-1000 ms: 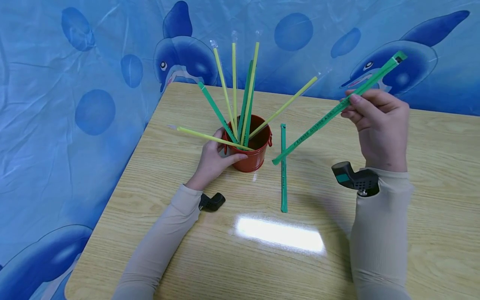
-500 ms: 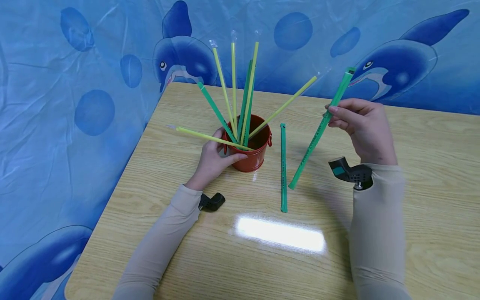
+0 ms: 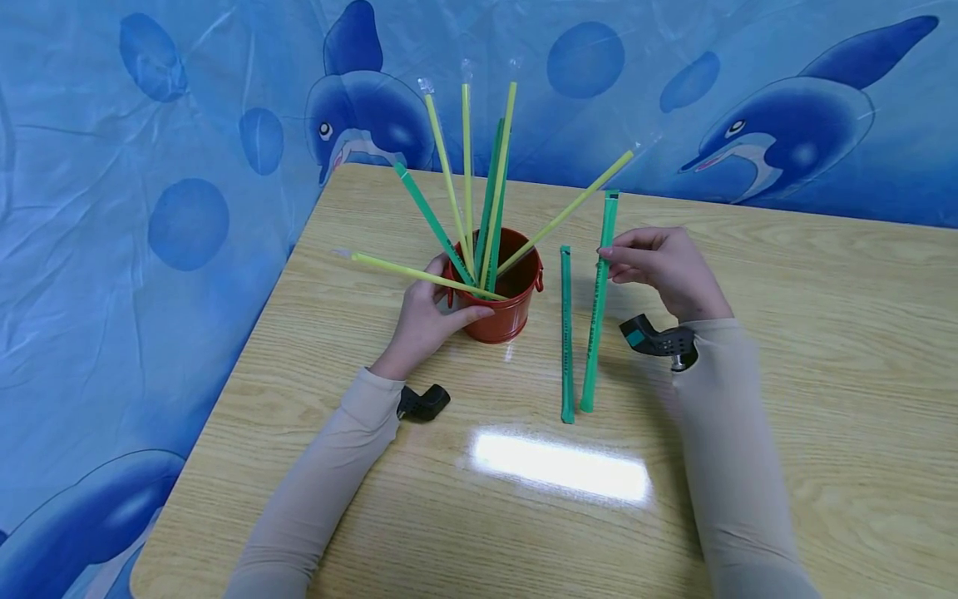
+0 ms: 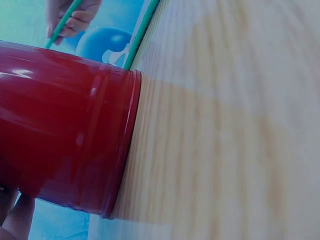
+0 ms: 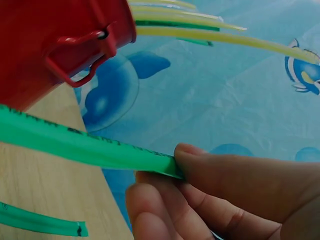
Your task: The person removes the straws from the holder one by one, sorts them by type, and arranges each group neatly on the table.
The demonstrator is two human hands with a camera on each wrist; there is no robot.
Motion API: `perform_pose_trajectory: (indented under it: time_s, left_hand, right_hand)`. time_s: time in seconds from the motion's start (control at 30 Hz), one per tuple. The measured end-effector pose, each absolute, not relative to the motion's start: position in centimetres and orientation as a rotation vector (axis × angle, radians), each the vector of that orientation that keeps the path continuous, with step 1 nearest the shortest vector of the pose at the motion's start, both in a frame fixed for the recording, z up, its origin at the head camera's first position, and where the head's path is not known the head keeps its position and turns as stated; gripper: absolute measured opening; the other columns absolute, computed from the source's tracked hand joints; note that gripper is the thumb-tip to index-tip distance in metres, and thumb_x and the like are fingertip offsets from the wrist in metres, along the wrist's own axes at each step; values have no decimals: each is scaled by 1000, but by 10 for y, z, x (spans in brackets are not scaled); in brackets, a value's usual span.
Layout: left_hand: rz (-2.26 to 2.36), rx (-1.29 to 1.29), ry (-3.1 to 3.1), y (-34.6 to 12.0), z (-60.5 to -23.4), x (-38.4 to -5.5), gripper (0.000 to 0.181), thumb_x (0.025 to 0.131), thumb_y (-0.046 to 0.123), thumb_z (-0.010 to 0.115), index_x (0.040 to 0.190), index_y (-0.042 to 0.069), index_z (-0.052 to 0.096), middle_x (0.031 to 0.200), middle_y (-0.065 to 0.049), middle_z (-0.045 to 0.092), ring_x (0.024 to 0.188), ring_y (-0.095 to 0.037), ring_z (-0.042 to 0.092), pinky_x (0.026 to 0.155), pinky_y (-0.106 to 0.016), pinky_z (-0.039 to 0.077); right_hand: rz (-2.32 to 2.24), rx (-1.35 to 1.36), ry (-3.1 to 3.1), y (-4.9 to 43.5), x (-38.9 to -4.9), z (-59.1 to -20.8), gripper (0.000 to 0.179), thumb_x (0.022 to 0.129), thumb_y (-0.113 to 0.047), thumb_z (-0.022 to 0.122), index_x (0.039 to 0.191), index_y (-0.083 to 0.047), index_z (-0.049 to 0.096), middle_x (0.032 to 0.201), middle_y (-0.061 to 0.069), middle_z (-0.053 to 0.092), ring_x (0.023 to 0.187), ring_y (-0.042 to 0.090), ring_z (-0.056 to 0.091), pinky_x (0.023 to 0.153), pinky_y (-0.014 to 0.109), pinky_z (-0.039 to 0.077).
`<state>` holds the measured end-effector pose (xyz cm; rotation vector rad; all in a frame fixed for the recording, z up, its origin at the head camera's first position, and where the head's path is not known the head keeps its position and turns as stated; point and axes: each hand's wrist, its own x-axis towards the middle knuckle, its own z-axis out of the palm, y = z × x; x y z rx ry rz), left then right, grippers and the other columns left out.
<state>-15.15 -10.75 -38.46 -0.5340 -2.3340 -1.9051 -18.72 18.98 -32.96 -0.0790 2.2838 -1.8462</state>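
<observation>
My left hand (image 3: 428, 323) holds the left side of a small red bucket (image 3: 500, 323), its thumb across the front rim. Several yellow straws (image 3: 441, 158) in clear wrappers and several green-wrapped straws (image 3: 422, 206) stick out of the bucket, fanned at different angles. Between thumb and fingers my right hand (image 3: 662, 264) pinches another green-wrapped straw (image 3: 596, 324) by its upper part. That straw stands to the right of a green-wrapped straw lying on the table (image 3: 566, 349). In the right wrist view, the thumb presses the held green straw (image 5: 90, 147) against the fingers, below the bucket's handle loop (image 5: 82, 57).
The wood-grain table (image 3: 838, 416) reaches to a blue plastic backdrop (image 3: 479, 50) printed with dolphins. Light glares off the tabletop in front of the bucket. A black wrist camera sits on each sleeve.
My right hand has moved left and down, carrying the pinched straw, which has swung from slanted to nearly parallel with the lying one. My left hand stays on the bucket.
</observation>
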Motion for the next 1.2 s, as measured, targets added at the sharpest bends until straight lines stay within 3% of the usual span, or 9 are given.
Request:
perform_pose_trajectory:
  time_s: [0.4,0.9,1.2]
  left_hand:
    - [-1877,-535,-2336,-108,-385,-151,75,74,4,80,138,1,41,131,-12,51,119,-18,52,98,-32,44]
    - [-1889,-524,-2342,-107,-386,-152,75,75,4,79,138,1,41,132,-12,51,120,-18,51,99,-31,43]
    - [-1923,-504,-2347,-107,-386,-153,76,74,5,80,139,2,41,132,-12,51,120,-20,51,100,-32,42]
  right_hand:
    - [-1758,-44,2239,189,-196,-352,23,92,-14,63,99,7,67,83,4,68,71,19,65,68,30,56]
    - [-1682,13,2185,187,-204,-373,18,91,-15,65,92,2,69,71,5,66,62,15,63,62,26,56]
    - [-1601,12,2232,186,-205,-378,29,92,-14,63,103,13,64,69,5,66,59,13,62,59,25,55]
